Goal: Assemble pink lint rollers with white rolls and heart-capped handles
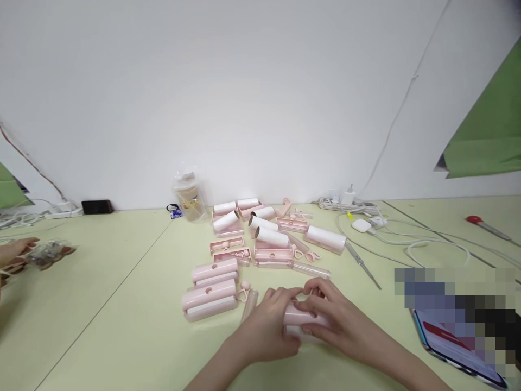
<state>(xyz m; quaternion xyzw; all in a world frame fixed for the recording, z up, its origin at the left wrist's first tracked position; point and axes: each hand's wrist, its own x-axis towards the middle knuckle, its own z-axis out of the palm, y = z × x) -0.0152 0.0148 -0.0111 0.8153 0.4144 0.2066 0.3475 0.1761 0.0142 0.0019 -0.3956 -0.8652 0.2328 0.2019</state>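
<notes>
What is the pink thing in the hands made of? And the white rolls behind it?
The pink case, held by the left hand and right hand, looks like smooth moulded plastic with a soft, even sheen. The white rolls are probably wound paper on cardboard tubes: a brown ring shows at the open ends.

The rounded pale pink plastic roller case (292,316) matches the two closed pink plastic cases (209,301) to its left, each with a white strip along the front. The white paper rolls (271,236) behind show brown cardboard cores. The smooth pale yellow-green bench (122,336) is plain, and so is the white wall (244,81). At the right is a green hanging cloth (488,136). The slim grey tool (486,227) has a red knob. The small flat box (96,206) is black, and the thin cables (427,244) are white.
</notes>
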